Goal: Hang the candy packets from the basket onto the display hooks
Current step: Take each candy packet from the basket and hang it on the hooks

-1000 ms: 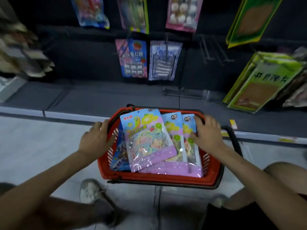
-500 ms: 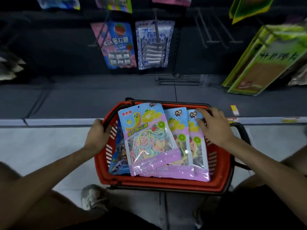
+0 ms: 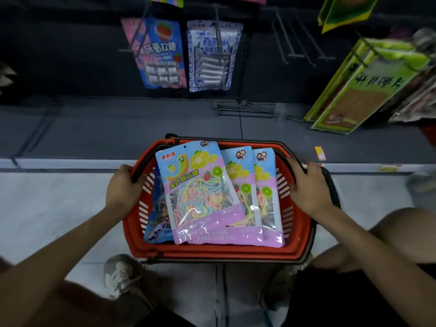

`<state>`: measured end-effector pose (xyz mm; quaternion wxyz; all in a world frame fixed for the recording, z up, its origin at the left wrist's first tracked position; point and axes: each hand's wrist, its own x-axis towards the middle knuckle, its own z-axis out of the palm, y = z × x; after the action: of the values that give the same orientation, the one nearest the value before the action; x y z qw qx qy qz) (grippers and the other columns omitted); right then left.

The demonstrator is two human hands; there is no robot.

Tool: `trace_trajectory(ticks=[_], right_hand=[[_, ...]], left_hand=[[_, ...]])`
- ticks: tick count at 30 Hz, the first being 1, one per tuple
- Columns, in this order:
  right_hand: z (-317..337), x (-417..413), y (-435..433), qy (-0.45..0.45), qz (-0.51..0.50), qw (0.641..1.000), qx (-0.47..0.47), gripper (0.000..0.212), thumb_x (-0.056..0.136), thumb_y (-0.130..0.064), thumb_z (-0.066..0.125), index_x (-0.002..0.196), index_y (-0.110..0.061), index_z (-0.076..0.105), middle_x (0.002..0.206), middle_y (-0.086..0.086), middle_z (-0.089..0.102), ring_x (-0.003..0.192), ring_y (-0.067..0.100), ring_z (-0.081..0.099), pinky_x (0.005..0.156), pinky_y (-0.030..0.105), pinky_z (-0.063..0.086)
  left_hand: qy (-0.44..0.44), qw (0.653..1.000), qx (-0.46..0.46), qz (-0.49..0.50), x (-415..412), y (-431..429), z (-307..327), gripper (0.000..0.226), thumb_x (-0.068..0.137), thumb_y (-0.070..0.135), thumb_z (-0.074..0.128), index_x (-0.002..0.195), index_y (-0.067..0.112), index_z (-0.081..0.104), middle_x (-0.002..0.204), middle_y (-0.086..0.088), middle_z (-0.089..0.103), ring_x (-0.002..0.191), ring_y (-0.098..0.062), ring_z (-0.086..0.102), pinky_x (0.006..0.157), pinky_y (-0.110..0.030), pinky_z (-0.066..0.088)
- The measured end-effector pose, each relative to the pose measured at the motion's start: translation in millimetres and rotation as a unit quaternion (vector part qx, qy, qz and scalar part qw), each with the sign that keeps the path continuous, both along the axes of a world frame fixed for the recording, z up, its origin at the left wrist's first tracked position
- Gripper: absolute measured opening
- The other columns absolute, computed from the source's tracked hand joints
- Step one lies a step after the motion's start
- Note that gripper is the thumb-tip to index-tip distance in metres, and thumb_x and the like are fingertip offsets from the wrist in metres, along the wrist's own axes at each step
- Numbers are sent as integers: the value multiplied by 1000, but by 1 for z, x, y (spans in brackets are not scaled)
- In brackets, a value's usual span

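Okay, pre-pick step: left hand (image 3: pixel 122 185) and right hand (image 3: pixel 309 186) each curl round the rim of the red slatted plastic basket (image 3: pixel 212 252). The pastel candy packets (image 3: pixel 200 192) lie stacked inside, none held. Next, probably: pinch the top packet's punched end and raise it to the bare metal display hooks (image 3: pixel 295 36).

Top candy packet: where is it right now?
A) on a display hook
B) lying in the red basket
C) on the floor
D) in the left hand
B: the top candy packet lies on the other packets inside the red basket; the left hand and right hand are on its rims.
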<state>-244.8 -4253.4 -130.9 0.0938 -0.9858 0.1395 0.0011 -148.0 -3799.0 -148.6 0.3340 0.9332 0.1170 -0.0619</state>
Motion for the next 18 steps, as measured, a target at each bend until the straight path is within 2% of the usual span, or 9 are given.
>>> trace_trajectory(ticks=[2, 4, 7, 11, 14, 18], right_hand=[[-3, -1, -3, 1, 6, 1000, -21, 85, 80, -9, 70, 159, -20, 38, 130, 25, 50, 122, 48, 48, 107, 55, 43], [-6, -2, 3, 10, 9, 1000, -29, 91, 77, -10, 72, 160, -19, 35, 141, 23, 47, 131, 47, 44, 112, 58, 36], [-12, -2, 9, 20, 16, 1000, -13, 99, 76, -4, 73, 162, -14, 27, 154, 29, 34, 146, 51, 28, 120, 60, 26], [-23, -2, 11, 11, 20, 1000, -8, 101, 74, -3, 76, 162, -9, 25, 156, 33, 28, 149, 55, 19, 121, 61, 25], [-25, -5, 10, 5, 22, 1000, -2, 97, 79, -5, 75, 162, -9, 26, 157, 33, 27, 150, 54, 18, 120, 62, 26], [-21, -9, 16, -8, 10, 1000, 2, 93, 79, -6, 74, 160, -12, 29, 162, 27, 25, 153, 51, 16, 115, 65, 32]], left_hand=[[-15, 1000, 11, -9, -6, 4, 1, 35, 100, 41, 64, 120, 12, 60, 99, -7, 73, 75, -22, 72, 67, -38, 62], [-35, 999, 24, -25, -12, 9, 3, 38, 99, 47, 62, 115, 13, 66, 101, -7, 75, 74, -20, 72, 67, -39, 63], [-55, 995, 74, -32, -33, 6, 6, 48, 100, 58, 50, 127, 21, 62, 120, -11, 66, 92, -26, 71, 79, -46, 62], [-96, 984, 143, -39, -67, -1, 3, 53, 101, 40, 58, 148, 21, 45, 134, -15, 53, 108, -36, 65, 83, -50, 60], [-125, 969, 200, -73, -84, 0, -1, 57, 98, 29, 63, 149, 12, 46, 138, -22, 52, 113, -42, 61, 88, -56, 58], [-141, 963, 205, -104, -106, -2, 1, 55, 97, 24, 66, 146, 8, 47, 145, -24, 48, 120, -45, 57, 93, -60, 55]])
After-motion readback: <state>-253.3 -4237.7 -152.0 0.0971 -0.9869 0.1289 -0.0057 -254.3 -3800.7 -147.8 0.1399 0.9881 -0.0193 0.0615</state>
